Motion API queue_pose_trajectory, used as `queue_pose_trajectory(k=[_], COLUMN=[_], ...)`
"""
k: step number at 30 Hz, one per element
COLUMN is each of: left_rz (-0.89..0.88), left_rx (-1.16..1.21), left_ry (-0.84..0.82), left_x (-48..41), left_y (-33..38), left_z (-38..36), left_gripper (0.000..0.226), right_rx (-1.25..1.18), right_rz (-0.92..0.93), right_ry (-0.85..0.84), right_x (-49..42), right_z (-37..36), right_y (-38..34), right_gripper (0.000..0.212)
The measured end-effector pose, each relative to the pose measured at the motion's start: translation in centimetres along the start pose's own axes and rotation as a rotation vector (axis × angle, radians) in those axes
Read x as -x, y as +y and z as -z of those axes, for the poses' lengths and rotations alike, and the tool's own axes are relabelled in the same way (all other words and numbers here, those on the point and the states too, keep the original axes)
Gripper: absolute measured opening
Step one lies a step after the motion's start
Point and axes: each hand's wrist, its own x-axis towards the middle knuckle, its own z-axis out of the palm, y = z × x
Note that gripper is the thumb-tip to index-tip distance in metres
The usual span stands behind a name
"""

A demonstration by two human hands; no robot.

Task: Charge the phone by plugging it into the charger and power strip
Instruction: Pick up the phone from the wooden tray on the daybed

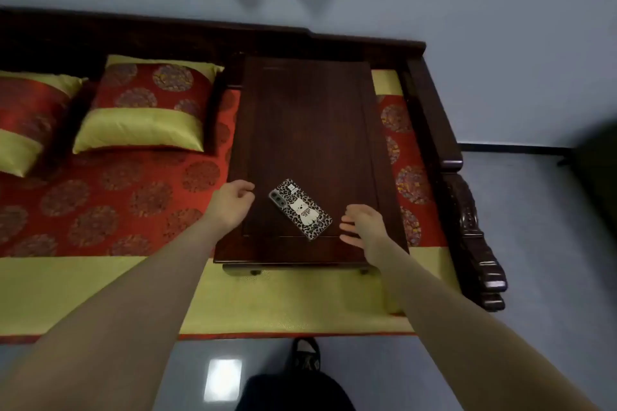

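Note:
A phone (299, 209) in a leopard-print case with a white bear figure lies face down near the front edge of a small dark wooden table (307, 123). My left hand (232, 201) hovers just left of the phone with its fingers loosely curled and nothing in it. My right hand (362, 225) is just right of the phone, fingers spread, empty and not touching it. No charger, cable or power strip is in view.
The small table stands on a dark wooden couch (467, 210) with a red-and-gold cushion (100, 203). Two red-and-gold pillows (147, 106) lean at the back left. Grey tiled floor (541, 243) lies to the right and in front, and my foot (305, 354) shows below.

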Motion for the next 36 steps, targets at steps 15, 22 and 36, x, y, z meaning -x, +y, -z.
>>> queue_pose_trajectory(k=[15,22,36], left_rz=[0.204,0.274,0.272], left_rx=[0.034,-0.044,0.524], left_ry=[-0.238,-0.463,-0.327], left_x=[-10.5,-11.4,-10.5], left_y=[-0.1,-0.5,-1.8], left_z=[-5.9,-6.1,-3.6], left_gripper=[0.045,0.042,0.023], right_rx=[-0.074,-0.169,0.089], right_rz=[-0.193,-0.237,-0.014], right_ry=[0.276,0.303,0.043], right_x=[-6.1,-6.8,-6.5], right_z=[-5.1,-4.8,-5.9], right_y=[2.6,2.0,-0.6], right_gripper=[0.030,0.038,0.033])
